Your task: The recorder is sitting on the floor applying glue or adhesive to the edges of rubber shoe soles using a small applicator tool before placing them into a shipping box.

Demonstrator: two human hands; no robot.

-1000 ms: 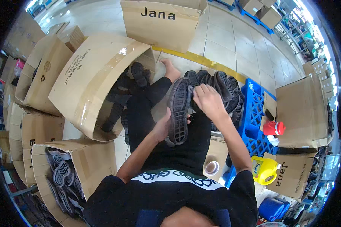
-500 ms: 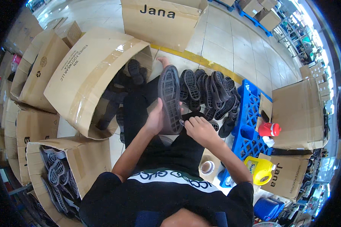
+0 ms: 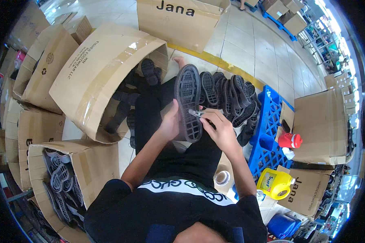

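Note:
A black shoe sole (image 3: 189, 89) with a gridded face stands upright before me, above my lap. My left hand (image 3: 170, 121) grips its left edge, thumb along the side and the other fingers hidden behind it. Between thumb and fingers, my right hand (image 3: 218, 128) pinches a small thin metallic tool (image 3: 196, 113). The tool's tip lies against the lower middle of the gridded face; its exact kind is too small to make out. Just beyond, to the right, several black soles (image 3: 237, 95) stand bunched on the floor.
A tipped carton (image 3: 105, 69) with dark soles lies left; another carton (image 3: 93, 166) holds grey-black soles. On the right are a blue pallet (image 3: 267, 121), a red jug (image 3: 290, 140), a yellow bottle (image 3: 275, 183) and a round tub (image 3: 222, 178). Another carton (image 3: 178, 28) stands ahead.
My right hand has moved up from the sole's lower right edge, bringing the tool onto the gridded face. The left hand keeps its hold. The whole view has shifted slightly.

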